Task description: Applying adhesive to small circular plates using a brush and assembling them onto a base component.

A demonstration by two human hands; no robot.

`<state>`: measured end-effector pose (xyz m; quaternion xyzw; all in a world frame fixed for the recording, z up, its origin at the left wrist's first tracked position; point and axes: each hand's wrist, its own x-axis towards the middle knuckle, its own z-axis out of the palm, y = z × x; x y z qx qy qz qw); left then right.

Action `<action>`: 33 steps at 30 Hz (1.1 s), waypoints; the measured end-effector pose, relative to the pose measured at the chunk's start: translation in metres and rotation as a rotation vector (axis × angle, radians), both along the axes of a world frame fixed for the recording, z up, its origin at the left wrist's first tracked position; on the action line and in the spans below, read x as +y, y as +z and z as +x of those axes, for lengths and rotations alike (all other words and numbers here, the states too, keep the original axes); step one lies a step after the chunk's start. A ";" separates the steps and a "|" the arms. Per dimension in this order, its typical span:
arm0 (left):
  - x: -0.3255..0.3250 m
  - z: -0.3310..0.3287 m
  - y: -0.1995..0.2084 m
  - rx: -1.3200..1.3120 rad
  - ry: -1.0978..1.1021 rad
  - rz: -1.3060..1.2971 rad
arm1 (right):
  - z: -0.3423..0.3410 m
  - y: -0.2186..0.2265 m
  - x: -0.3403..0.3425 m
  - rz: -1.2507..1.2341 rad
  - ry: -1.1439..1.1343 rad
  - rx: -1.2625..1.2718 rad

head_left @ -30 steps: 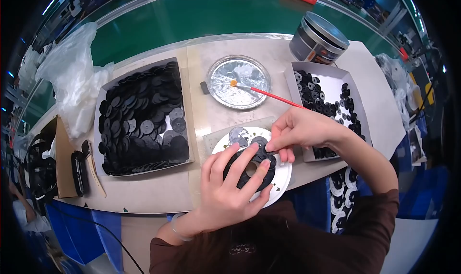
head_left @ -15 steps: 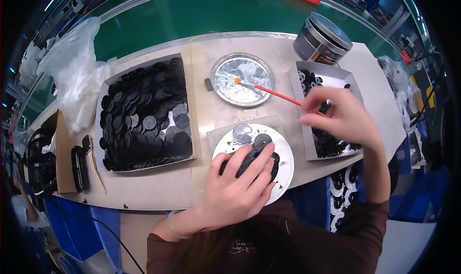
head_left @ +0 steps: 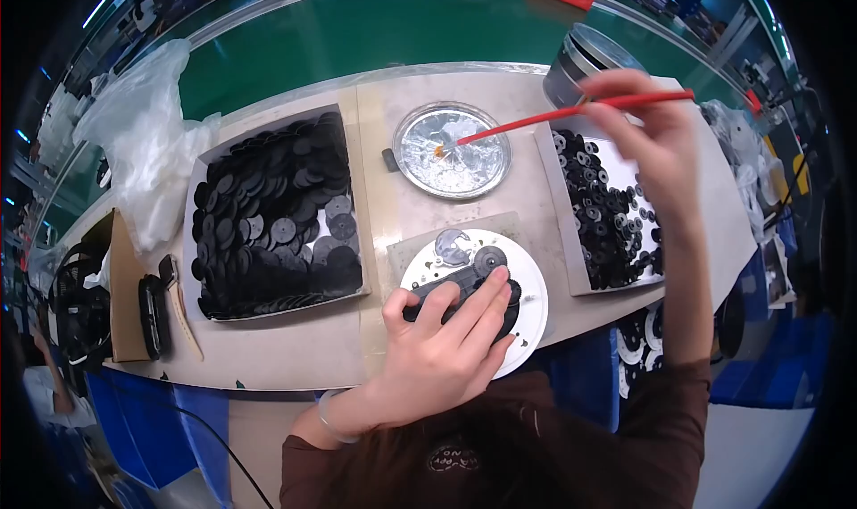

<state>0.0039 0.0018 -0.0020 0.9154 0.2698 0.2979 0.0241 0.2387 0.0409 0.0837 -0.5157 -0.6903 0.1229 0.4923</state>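
Note:
My right hand is closed round the long red handle of a paintbrush. Its orange-stained tip rests on the round, shiny metal dish, which is smeared with a clear substance. My left hand lies over a black plastic assembly, its fingers curled and pressing on it. Beneath sits a white disc with small holes. A black gear shows just beyond my left fingertips, and a clear round piece is at the disc's far edge. The left palm hides part of the assembly.
On the left, a shallow box is full of black discs. At right, another box holds small black gears. Behind it stands a dark tin. A plastic bag, a cardboard box and a black-cased item are at far left.
My right hand has moved up and away over the right box, tilting the brush handle higher while its tip stays at the dish. My left hand remains on the assembly.

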 end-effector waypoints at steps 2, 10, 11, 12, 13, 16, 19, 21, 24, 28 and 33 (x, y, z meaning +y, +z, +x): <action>0.000 0.000 -0.001 -0.014 0.013 -0.021 | -0.016 -0.017 0.022 -0.001 -0.010 -0.288; -0.001 0.001 -0.001 -0.036 0.013 -0.021 | -0.024 -0.039 0.053 0.043 -0.047 -0.494; 0.000 0.001 -0.002 -0.038 0.014 -0.023 | -0.023 -0.041 0.054 -0.025 -0.061 -0.477; 0.000 0.001 -0.002 -0.040 0.013 -0.025 | -0.022 -0.044 0.056 -0.093 -0.075 -0.460; 0.000 0.001 -0.003 -0.041 0.012 -0.026 | -0.021 -0.047 0.057 -0.094 -0.076 -0.460; 0.001 0.001 -0.004 -0.041 0.012 -0.022 | -0.017 -0.049 0.056 -0.028 -0.015 -0.311; 0.000 0.001 -0.004 -0.043 0.016 -0.020 | -0.009 -0.042 0.053 -0.090 -0.080 0.138; -0.001 0.002 -0.003 -0.039 0.016 -0.025 | 0.006 -0.040 0.052 -0.141 -0.118 0.256; 0.000 0.002 -0.003 -0.034 0.018 -0.033 | 0.018 -0.043 0.051 -0.249 -0.200 0.458; -0.001 0.001 -0.003 -0.027 0.018 -0.021 | 0.028 -0.043 0.037 -0.509 -0.253 0.764; 0.000 0.003 -0.002 -0.025 0.029 -0.010 | 0.011 -0.051 0.033 -0.159 -0.090 0.402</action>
